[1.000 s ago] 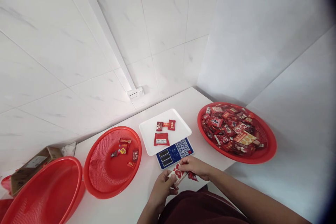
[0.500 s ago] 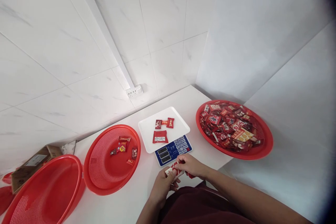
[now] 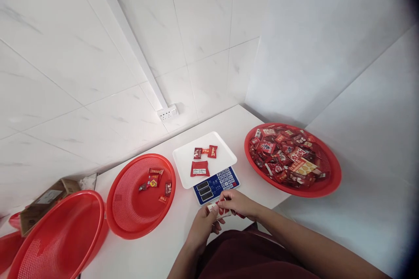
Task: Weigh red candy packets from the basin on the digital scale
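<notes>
Both my hands meet at the table's near edge, just in front of the scale's blue keypad [image 3: 216, 183]. My left hand [image 3: 203, 229] and my right hand [image 3: 238, 204] are closed together on a small red-and-white sweet packet [image 3: 220, 211]. On the scale's white pan [image 3: 186, 161] lie a flat red packet [image 3: 200, 168] and a few small red sweets [image 3: 205, 152]. A red basket [image 3: 291, 159] heaped with red wrapped sweets stands to the right. Another red basket [image 3: 127, 213] with a few sweets sits to the left.
A third red basket [image 3: 59, 237] stands at the far left, with a cardboard box [image 3: 44, 205] behind it. A white power socket [image 3: 167, 113] is fixed on the tiled wall behind the scale. My dark red clothing [image 3: 245, 257] fills the bottom edge.
My hands have drawn slightly closer together around the packet, which now shows less between the fingers. The view has shifted a little; the baskets and scale have not moved.
</notes>
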`<state>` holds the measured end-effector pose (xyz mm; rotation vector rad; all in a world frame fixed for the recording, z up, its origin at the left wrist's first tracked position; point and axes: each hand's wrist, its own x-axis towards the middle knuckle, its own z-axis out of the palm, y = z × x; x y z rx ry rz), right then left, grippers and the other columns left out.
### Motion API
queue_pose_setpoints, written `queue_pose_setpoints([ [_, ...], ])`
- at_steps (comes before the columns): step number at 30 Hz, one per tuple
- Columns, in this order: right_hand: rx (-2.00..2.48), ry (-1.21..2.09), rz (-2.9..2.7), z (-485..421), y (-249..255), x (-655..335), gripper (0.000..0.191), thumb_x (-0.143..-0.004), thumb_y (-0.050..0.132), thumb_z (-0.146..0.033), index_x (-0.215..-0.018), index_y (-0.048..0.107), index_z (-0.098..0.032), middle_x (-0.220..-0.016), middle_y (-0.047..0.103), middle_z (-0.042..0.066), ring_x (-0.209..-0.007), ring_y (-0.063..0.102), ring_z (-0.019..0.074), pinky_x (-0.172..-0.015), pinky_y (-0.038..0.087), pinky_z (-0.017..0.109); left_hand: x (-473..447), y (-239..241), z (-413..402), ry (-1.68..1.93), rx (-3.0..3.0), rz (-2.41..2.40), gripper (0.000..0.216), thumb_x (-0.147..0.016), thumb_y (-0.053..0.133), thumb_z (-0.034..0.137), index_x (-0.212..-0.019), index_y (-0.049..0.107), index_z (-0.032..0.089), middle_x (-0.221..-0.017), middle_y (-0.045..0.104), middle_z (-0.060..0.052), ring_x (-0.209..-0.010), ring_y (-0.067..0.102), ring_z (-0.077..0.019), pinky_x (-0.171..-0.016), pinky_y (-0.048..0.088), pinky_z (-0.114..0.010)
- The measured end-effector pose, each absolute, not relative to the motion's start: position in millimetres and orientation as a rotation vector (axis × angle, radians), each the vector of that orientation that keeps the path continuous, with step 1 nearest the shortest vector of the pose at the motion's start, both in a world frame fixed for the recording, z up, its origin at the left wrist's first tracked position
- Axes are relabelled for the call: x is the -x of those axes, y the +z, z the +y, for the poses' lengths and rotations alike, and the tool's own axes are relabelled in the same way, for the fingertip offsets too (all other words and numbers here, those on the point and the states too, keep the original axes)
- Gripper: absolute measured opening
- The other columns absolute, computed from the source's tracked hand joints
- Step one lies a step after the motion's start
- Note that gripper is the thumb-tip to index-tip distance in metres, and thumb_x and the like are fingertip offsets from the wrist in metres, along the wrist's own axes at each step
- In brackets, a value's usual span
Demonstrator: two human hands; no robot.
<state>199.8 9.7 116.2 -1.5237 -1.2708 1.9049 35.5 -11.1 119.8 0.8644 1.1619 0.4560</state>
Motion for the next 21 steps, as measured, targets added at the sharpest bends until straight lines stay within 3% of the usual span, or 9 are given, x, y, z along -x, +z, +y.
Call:
queue_pose_setpoints([
  [7, 1.47, 2.052, -1.21, 7.0, 119.4, -207.6, 0.037, -0.073, 0.058, -0.053, -0.078, 0.054, -0.017, -0.063, 0.051, -0.005, -0.034, 0.035, 0.0002, -0.028, 0.017, 0.015, -35.6, 125.4, -6.4, 0.478, -1.014, 1.284, 0.048, -0.07, 0.05, 0.065, -0.072, 0.047, 0.017, -0.049, 0.05, 0.004, -0.036, 0.035, -0.005, -0.038, 0.021, -0.02],
  [21, 1.495, 1.992, -1.227, 4.1, 125.2, -208.7, 0.025, -0.071, 0.06, -0.041, -0.073, 0.049, -0.018, -0.053, 0.047, -0.007, -0.032, 0.031, 0.0019, -0.028, 0.016, 0.016, -37.4, 127.5, -8.0, 0.44, -1.044, 1.196, 0.045, -0.072, 0.055, 0.059, -0.081, 0.05, 0.015, -0.057, 0.054, 0.002, -0.046, 0.044, -0.0071, -0.044, 0.032, -0.02],
])
